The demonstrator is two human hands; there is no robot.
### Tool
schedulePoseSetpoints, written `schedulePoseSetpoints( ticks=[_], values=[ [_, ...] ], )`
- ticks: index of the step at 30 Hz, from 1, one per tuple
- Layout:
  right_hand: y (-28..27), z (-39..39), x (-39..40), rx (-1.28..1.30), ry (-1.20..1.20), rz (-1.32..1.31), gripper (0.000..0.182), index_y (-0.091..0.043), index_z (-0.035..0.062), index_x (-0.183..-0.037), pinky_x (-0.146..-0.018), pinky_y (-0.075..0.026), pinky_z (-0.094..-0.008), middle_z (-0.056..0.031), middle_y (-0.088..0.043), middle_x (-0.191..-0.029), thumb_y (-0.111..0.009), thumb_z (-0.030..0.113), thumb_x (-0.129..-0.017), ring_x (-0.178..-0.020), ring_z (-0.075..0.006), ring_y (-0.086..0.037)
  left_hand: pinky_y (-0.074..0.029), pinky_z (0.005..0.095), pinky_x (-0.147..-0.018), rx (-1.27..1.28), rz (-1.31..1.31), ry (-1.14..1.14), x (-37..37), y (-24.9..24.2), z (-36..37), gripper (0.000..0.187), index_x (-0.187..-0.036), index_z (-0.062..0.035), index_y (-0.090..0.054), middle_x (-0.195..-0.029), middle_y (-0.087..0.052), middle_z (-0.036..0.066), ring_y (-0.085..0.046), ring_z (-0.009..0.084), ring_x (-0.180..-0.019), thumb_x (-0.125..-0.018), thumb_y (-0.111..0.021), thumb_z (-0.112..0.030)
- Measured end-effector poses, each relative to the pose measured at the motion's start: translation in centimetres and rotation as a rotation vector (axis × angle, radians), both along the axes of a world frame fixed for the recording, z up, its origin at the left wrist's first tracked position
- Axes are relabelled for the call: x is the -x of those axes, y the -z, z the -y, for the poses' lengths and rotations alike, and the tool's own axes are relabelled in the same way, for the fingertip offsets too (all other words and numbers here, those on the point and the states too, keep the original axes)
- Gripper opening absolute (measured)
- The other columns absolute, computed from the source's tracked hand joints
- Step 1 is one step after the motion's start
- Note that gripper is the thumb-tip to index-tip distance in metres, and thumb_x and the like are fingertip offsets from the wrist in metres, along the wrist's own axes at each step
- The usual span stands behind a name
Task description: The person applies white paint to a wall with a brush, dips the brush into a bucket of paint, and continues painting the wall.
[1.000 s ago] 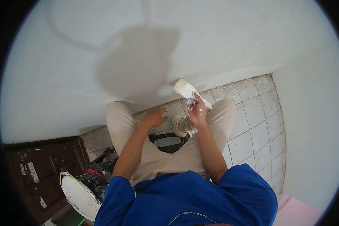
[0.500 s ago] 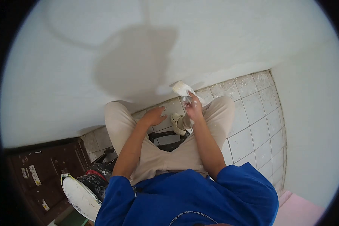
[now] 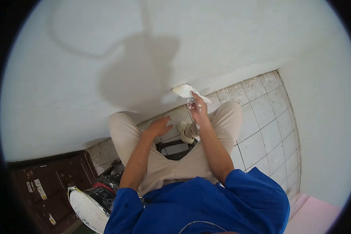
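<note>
My right hand (image 3: 199,111) is closed around a paint-covered paintbrush (image 3: 188,91), with white smears on its fingers. The brush's bristles touch the lower part of the white wall (image 3: 222,43), just above the floor. My left hand (image 3: 160,126) hangs over my left knee, its fingers apart and nothing in them. It is close to the wall's base, over the tiles.
Paint-spotted white floor tiles (image 3: 257,126) run along the wall to a corner at right. A black bucket (image 3: 101,197) with a white, paint-streaked top (image 3: 85,208) stands at lower left, near a brown door (image 3: 50,187). A black seat frame (image 3: 177,150) shows between my legs.
The paintbrush has moved slightly left along the wall, and its bristles now look more bent over. My left hand has shifted slightly down in the view, as the view itself tilts a little.
</note>
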State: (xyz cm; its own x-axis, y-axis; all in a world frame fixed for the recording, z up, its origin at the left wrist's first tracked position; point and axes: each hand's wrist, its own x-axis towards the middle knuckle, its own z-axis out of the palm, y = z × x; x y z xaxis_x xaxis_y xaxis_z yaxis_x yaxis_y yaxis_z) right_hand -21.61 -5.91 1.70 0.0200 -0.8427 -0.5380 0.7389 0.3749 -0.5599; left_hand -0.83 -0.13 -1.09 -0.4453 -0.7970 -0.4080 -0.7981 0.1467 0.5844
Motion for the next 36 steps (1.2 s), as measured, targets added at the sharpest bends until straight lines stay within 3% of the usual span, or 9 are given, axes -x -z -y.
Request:
schedulePoseSetpoints(
  ticks=[5,8,10,16,22,25,29,33,36],
  values=[
    [-5.4,-2.6,-0.7,0.061,0.113,0.089,0.02,-0.054,0.0064,-0.096,-0.047,-0.04,-0.0207,-0.0016,-0.056,-0.076,-0.062,0.022,-0.085,-0.055,-0.0105,-0.049,-0.043,0.0437,-0.087,0.05,-0.018,-0.053,-0.7,0.7,-0.7,0.044,-0.117,-0.0025,-0.048,-0.107,-0.057,0.022,-0.055,0.0364,-0.102,-0.087,-0.053,-0.034],
    [0.4,-1.5,0.7,-0.032,0.064,0.026,0.021,-0.054,0.0066,-0.095,-0.046,-0.039,-0.0206,-0.0023,-0.057,-0.076,-0.062,0.023,-0.085,-0.055,-0.0118,-0.049,-0.044,0.0439,-0.085,0.04,-0.019,-0.02,-0.5,0.8,-0.3,0.044,-0.117,-0.0026,-0.048,-0.103,-0.057,0.021,-0.055,0.0359,-0.099,-0.086,-0.053,-0.034],
    [0.4,-0.3,-0.1,-0.199,0.115,-0.006,0.017,-0.053,0.0078,-0.097,-0.049,-0.038,-0.0224,-0.0007,-0.055,-0.08,-0.061,0.017,-0.085,-0.062,-0.0106,-0.05,-0.044,0.0438,-0.083,0.043,-0.023,-0.009,-0.3,1.1,-0.4,0.044,-0.117,-0.0026,-0.048,-0.101,-0.057,0.021,-0.056,0.0355,-0.097,-0.087,-0.053,-0.034],
    [-3.0,-1.8,0.2,0.02,0.087,0.129,0.021,-0.054,0.0067,-0.096,-0.043,-0.037,-0.0203,-0.0031,-0.056,-0.076,-0.061,0.024,-0.086,-0.056,-0.0122,-0.049,-0.043,0.0434,-0.085,0.008,-0.013,-0.032,-0.6,0.0,-0.6,0.044,-0.116,-0.0007,-0.048,-0.104,-0.057,0.022,-0.055,0.0366,-0.099,-0.087,-0.053,-0.033],
    [2.2,0.5,0.6,-0.123,0.23,0.077,0.021,-0.054,0.0081,-0.102,-0.049,-0.038,-0.0196,-0.0006,-0.055,-0.079,-0.061,0.02,-0.086,-0.062,-0.0097,-0.049,-0.044,0.0442,-0.085,0.002,-0.011,0.003,-0.1,-0.3,-0.2,0.044,-0.116,-0.0016,-0.048,-0.106,-0.057,0.022,-0.054,0.0371,-0.101,-0.087,-0.053,-0.034],
    [1.3,1.1,1.0,-0.126,0.222,0.111,0.025,-0.054,0.0063,-0.095,-0.04,-0.034,-0.0185,-0.0041,-0.056,-0.075,-0.062,0.027,-0.085,-0.053,-0.0131,-0.049,-0.044,0.0437,-0.085,0.032,0.001,0.007,0.0,-0.4,-0.2,0.044,-0.116,-0.0015,-0.049,-0.106,-0.057,0.022,-0.054,0.0368,-0.101,-0.087,-0.053,-0.034],
    [-2.9,-1.5,1.5,-0.009,0.186,0.089,0.026,-0.055,0.006,-0.097,-0.041,-0.035,-0.0179,-0.0035,-0.057,-0.076,-0.063,0.027,-0.084,-0.055,-0.0129,-0.05,-0.043,0.0432,-0.087,-0.031,0.026,-0.061,-0.3,-1.8,-0.4,0.044,-0.117,-0.0019,-0.048,-0.109,-0.056,0.022,-0.053,0.0367,-0.105,-0.087,-0.053,-0.034],
    [0.8,-0.4,1.8,-0.105,0.213,-0.048,0.022,-0.055,0.0073,-0.103,-0.055,-0.042,-0.0218,-0.0012,-0.058,-0.085,-0.061,0.021,-0.087,-0.067,-0.0121,-0.053,-0.042,0.043,-0.089,-0.054,0.012,-0.032,0.1,-1.2,-0.1,0.046,-0.119,-0.0012,-0.047,-0.113,-0.054,0.022,-0.052,0.0364,-0.106,-0.087,-0.053,-0.034],
    [0.1,0.4,1.6,-0.017,0.143,0.085,0.023,-0.055,0.0063,-0.105,-0.055,-0.043,-0.0225,-0.0015,-0.059,-0.09,-0.061,0.019,-0.087,-0.071,-0.0119,-0.054,-0.043,0.0436,-0.089,-0.008,0.022,-0.022,0.1,-1.1,-0.2,0.046,-0.12,-0.0023,-0.047,-0.112,-0.055,0.022,-0.053,0.0358,-0.106,-0.087,-0.053,-0.034]
  ],
)
